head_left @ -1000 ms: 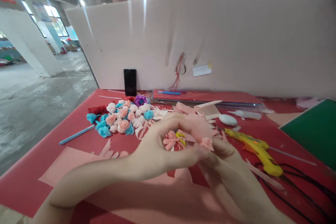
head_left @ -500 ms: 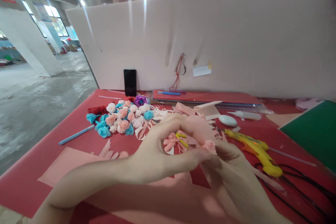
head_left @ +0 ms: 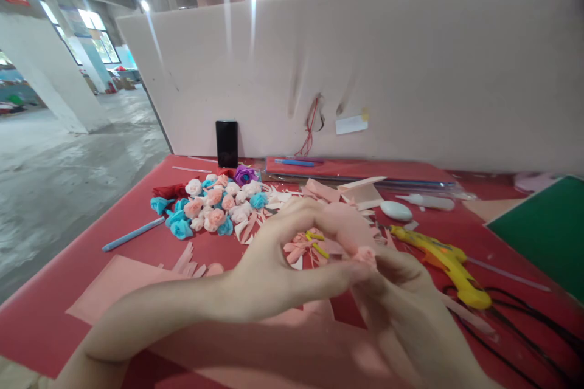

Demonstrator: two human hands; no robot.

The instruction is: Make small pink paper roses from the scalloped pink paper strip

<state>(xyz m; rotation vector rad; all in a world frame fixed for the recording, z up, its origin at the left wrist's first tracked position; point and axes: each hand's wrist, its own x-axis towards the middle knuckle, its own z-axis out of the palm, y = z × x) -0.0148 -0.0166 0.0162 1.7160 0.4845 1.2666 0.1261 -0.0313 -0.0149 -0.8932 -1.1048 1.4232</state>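
Observation:
Between my two hands is a small pink paper rose (head_left: 365,256), its rolled centre facing up. My left hand (head_left: 292,261) is closed in a pinch on the rose's left side, thumb below and fingers arched over, with a rounded pink petal (head_left: 349,225) spread by the fingertips. My right hand (head_left: 406,298) grips the rose from the right and below; its fingertips are partly hidden. Beneath the hands lie pink paper sheets (head_left: 274,346). Behind them, partly hidden, are yellow-handled scissors (head_left: 318,246) among paper scraps.
Finished paper flowers (head_left: 214,203) in pink, white, blue and purple are heaped at left, near a blue pen (head_left: 132,234). To the right lie a yellow glue gun (head_left: 449,261) with black cables, a white oval object (head_left: 396,211) and a green board (head_left: 542,231). A phone (head_left: 227,143) leans behind.
Both hands stay almost in place around the rose. The rose and fingertips have shifted very slightly, with the rose a touch lower.

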